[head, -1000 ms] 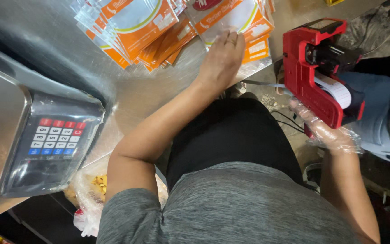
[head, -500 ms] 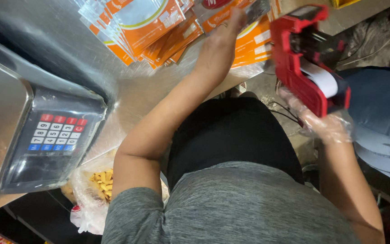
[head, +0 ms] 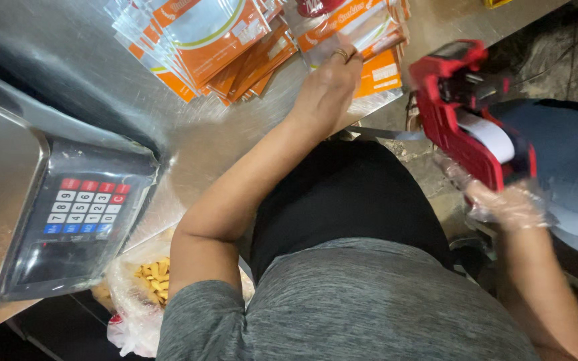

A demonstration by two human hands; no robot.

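Observation:
My left hand (head: 327, 87) rests on a loose pile of orange and clear pouches (head: 362, 40) lying on the steel counter (head: 235, 134); its fingers press on the top pouch and wear a ring. My right hand (head: 503, 200), in a thin clear plastic glove, grips a red label gun (head: 466, 113) with a white paper roll showing. The gun is held beside the counter's edge, its nose pointing toward the pouches and a little short of them.
A second fan of orange pouches (head: 195, 40) lies further along the counter. A steel weighing scale with a keypad (head: 81, 207) stands at the left. A clear bag of yellow snack pieces (head: 145, 287) hangs below the counter. A blue fabric thing (head: 570, 160) is at the right.
The right hand has swung the label gun up and closer to the pouches. The left hand has stayed on the pile, shifting slightly.

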